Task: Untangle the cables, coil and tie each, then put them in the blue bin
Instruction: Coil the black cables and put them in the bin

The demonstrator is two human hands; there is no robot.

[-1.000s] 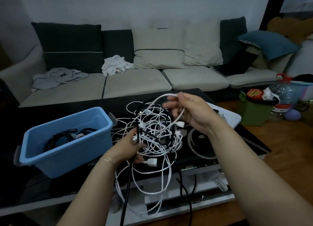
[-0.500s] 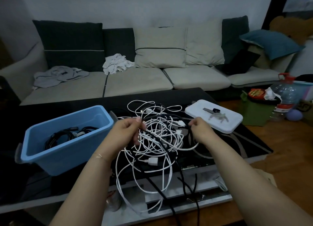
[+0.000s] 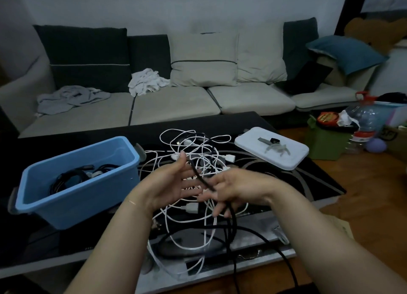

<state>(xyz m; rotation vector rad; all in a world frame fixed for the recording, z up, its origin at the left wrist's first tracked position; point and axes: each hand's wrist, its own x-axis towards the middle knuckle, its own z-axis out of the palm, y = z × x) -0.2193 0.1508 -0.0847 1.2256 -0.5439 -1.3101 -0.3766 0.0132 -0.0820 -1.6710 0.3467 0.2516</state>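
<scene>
**Black cable caught between two hands above the tangle**

Widest of all is the sofa (image 3: 176,104) along the back wall, with a grey cloth (image 3: 70,97) and a white cloth (image 3: 147,81) crumpled on its seat. In front of it lies the dark counter (image 3: 308,174), and on its left part sits the blue bin (image 3: 72,179), upright, with dark coiled cables (image 3: 72,177) already lying in it. Over at the right end of the counter rests a white lid (image 3: 273,148), flat, with a few small ties on top.

Between bin and lid sprawls the tangle of white cables (image 3: 198,152), loops spilling over the near edge of the counter and hanging down. Through it runs the black cable (image 3: 199,178), rising up out of the heap and crossing between the two hands.

The left hand (image 3: 171,183) is held palm up, fingers straight and spread, its grip loose with the black cable lying across the fingertips. The right hand (image 3: 233,188) faces it, just beside, fingers curled down around the black cable, which drops from that grip towards the floor. One white plug (image 3: 191,207) dangles just below both hands.
</scene>
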